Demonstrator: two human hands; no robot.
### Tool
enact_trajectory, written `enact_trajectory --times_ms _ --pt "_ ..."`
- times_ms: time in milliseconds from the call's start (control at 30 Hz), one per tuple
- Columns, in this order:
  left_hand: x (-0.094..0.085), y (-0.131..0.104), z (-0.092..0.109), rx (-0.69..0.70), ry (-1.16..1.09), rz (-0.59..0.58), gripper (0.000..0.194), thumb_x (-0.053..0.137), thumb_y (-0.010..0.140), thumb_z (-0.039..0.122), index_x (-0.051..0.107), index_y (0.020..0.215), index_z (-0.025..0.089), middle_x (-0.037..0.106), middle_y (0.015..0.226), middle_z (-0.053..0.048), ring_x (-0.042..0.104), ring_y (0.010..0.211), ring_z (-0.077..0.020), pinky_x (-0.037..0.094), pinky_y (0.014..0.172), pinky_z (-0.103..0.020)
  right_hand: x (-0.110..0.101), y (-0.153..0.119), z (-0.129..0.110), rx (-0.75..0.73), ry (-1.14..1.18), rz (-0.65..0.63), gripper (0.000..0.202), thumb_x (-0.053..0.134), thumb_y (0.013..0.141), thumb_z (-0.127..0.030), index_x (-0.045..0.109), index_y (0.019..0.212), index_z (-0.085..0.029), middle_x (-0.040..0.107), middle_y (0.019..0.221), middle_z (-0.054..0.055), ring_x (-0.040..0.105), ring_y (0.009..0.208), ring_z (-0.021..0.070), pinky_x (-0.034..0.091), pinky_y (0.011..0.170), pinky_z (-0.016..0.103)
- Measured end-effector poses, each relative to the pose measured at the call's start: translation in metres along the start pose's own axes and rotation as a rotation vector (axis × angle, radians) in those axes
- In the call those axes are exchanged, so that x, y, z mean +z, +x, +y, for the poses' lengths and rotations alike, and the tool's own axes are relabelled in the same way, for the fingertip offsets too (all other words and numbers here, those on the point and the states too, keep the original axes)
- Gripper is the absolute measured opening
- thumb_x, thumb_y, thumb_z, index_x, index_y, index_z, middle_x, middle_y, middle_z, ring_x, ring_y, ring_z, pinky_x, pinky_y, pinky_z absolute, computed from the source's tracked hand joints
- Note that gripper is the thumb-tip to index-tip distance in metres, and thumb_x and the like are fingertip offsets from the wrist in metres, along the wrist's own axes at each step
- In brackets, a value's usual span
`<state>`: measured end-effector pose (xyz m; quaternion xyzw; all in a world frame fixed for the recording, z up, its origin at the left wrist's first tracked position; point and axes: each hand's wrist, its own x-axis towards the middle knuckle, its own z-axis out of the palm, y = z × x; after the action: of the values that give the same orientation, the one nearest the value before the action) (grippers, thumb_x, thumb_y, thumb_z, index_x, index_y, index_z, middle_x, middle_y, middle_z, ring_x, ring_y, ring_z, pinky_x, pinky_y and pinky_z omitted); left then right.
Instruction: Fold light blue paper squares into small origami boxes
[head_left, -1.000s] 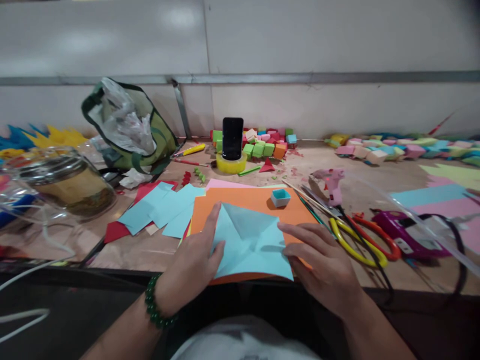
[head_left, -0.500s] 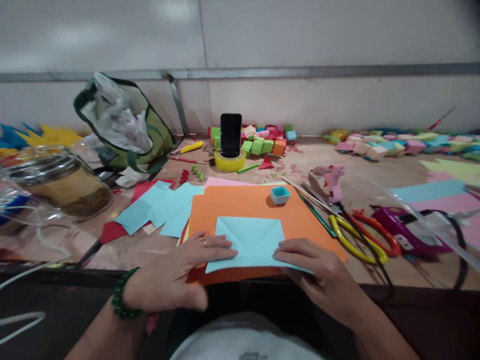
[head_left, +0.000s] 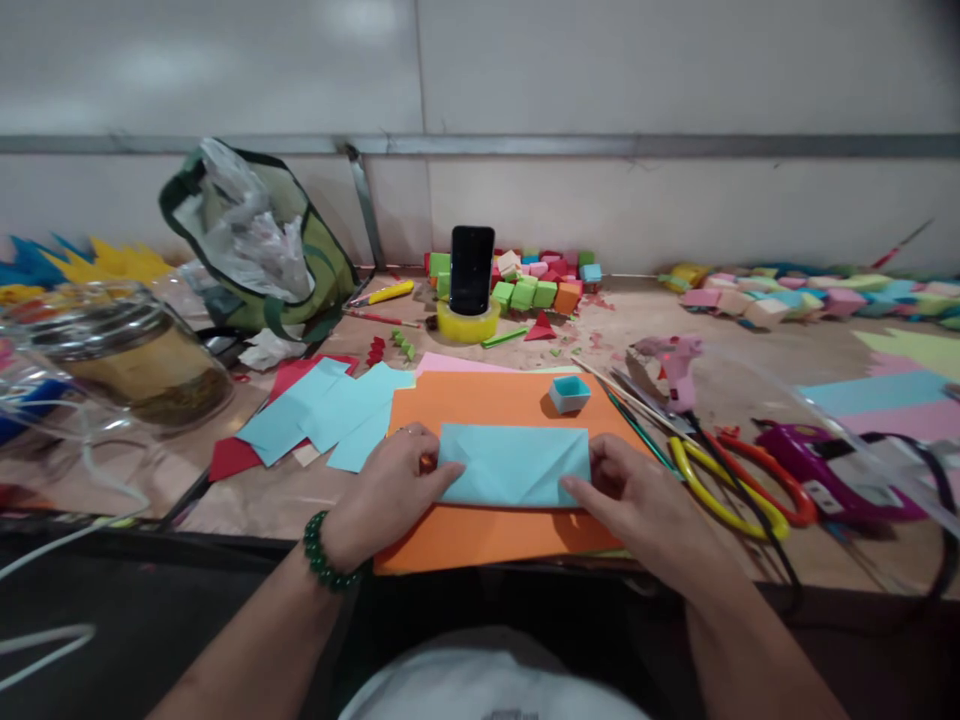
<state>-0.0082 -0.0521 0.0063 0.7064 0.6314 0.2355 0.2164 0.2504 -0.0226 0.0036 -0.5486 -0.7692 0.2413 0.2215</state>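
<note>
Left hand: the person's left hand [head_left: 397,490] grasped the left end of the folded blue paper [head_left: 514,465], thumb on the upper face, fingers curled at the edge and partly hidden.
Right hand: the right hand [head_left: 637,505] pinched the opposite end likewise, its thumb near the lower corner. Gripping both ends presumably kept the piece level and the layers together.
Folded blue paper: found between the hands, over the orange sheet [head_left: 495,545], long side running left to right. Slanting creases marked its face; whether its underside touched the sheet could not be told.
Orange sheet: lay flat near the bench's front edge, apparently as a smooth working surface.
Paper box: a small open blue box [head_left: 570,395] sat on the sheet's far right part, seemingly set beyond the hands to leave them room.
Loose blue sheets: these [head_left: 300,410] overlapped left of the orange sheet, likely for easy reach.
Yellow-handled tool: rested at the right [head_left: 681,470], handles facing the person, convenient for picking up.
Phone: stood upright [head_left: 471,270] at the tape roll [head_left: 469,325], which probably propped it.
Paper cubes: clustered [head_left: 536,293] behind, near the wall.
</note>
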Motion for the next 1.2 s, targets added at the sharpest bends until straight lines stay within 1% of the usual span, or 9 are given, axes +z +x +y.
enact_trajectory --times_ms 100,167,333,500,567,700,933,1100,1200 --pt "0.001 0.004 0.001 -0.018 0.008 -0.044 0.032 0.057 0.079 0.031 0.042 0.055 0.017 0.051 0.073 -0.001 0.050 0.067 -0.0146 0.039 0.064 -0.029 -0.003 0.006 -0.001 -0.022 -0.087 0.007 0.048 0.057 0.081 -0.040 0.048 0.124 -0.018 0.059 0.063 -0.004 0.056 0.053 0.0147 0.041 0.051 0.025" --pt "0.001 0.005 0.001 -0.021 -0.002 -0.077 0.030 0.058 0.078 0.030 0.044 0.054 0.017 0.051 0.075 -0.001 0.051 0.067 -0.0143 0.039 0.064 -0.029 -0.003 0.011 -0.002 -0.037 -0.150 0.018 0.055 0.055 0.082 -0.047 0.047 0.129 -0.019 0.062 0.067 -0.002 0.059 0.055 0.0159 0.042 0.051 0.026" --pt "0.002 0.006 0.001 0.005 0.002 -0.107 0.029 0.060 0.076 0.030 0.046 0.054 0.017 0.052 0.078 -0.001 0.051 0.066 -0.0134 0.039 0.065 -0.029 0.003 0.020 -0.008 0.108 -0.332 0.026 0.048 0.045 0.084 -0.062 0.063 0.100 -0.021 0.063 0.062 0.001 0.060 0.058 0.0197 0.038 0.051 0.027" --pt "0.002 0.003 0.002 -0.007 0.067 -0.127 0.027 0.060 0.077 0.032 0.048 0.057 0.017 0.053 0.079 -0.002 0.052 0.069 -0.0151 0.040 0.066 -0.030 0.007 0.017 -0.008 0.112 -0.420 0.020 0.047 0.056 0.077 -0.058 0.060 0.107 -0.022 0.065 0.080 0.003 0.061 0.066 0.0198 0.038 0.055 0.027" --pt "0.002 0.002 0.002 -0.013 0.124 -0.099 0.018 0.060 0.077 0.033 0.056 0.073 0.017 0.055 0.088 -0.005 0.055 0.079 -0.0189 0.042 0.072 -0.032 0.007 0.014 -0.007 0.091 -0.418 0.000 0.047 0.056 0.079 -0.056 0.059 0.111 -0.022 0.064 0.086 0.004 0.062 0.070 0.0202 0.040 0.059 0.028" --pt "0.003 0.005 0.005 -0.032 0.239 -0.054 0.049 0.060 0.078 0.047 0.052 0.114 0.015 0.054 0.108 -0.012 0.055 0.097 -0.0269 0.042 0.082 -0.037 0.007 0.014 -0.007 0.037 -0.415 -0.035 0.040 0.056 0.082 -0.049 0.058 0.112 -0.023 0.060 0.099 0.006 0.061 0.076 0.0198 0.041 0.065 0.029" --pt "0.003 0.013 0.009 -0.061 0.279 -0.096 0.041 0.064 0.073 0.051 0.054 0.096 0.018 0.056 0.099 -0.007 0.058 0.084 -0.0238 0.041 0.070 -0.032 0.005 0.018 -0.003 0.002 -0.332 -0.053 0.030 0.060 0.078 -0.048 0.057 0.090 -0.021 0.059 0.091 0.003 0.058 0.073 0.0179 0.040 0.064 0.029" --pt "0.002 0.014 0.004 -0.102 0.097 -0.123 0.052 0.067 0.071 0.043 0.049 0.113 0.019 0.060 0.088 -0.004 0.058 0.082 -0.0228 0.040 0.066 -0.030 0.004 0.021 -0.002 0.095 -0.237 -0.100 0.038 0.065 0.072 -0.049 0.058 0.099 -0.023 0.060 0.072 -0.001 0.056 0.063 0.0164 0.035 0.054 0.025" --pt "0.001 0.016 -0.001 -0.072 0.086 -0.129 0.034 0.065 0.073 0.042 0.059 0.097 0.018 0.060 0.084 -0.004 0.057 0.079 -0.0219 0.040 0.067 -0.031 0.006 0.020 0.001 0.082 -0.195 -0.083 0.029 0.066 0.070 -0.048 0.060 0.079 -0.021 0.054 0.060 -0.003 0.050 0.056 0.0140 0.031 0.050 0.025"
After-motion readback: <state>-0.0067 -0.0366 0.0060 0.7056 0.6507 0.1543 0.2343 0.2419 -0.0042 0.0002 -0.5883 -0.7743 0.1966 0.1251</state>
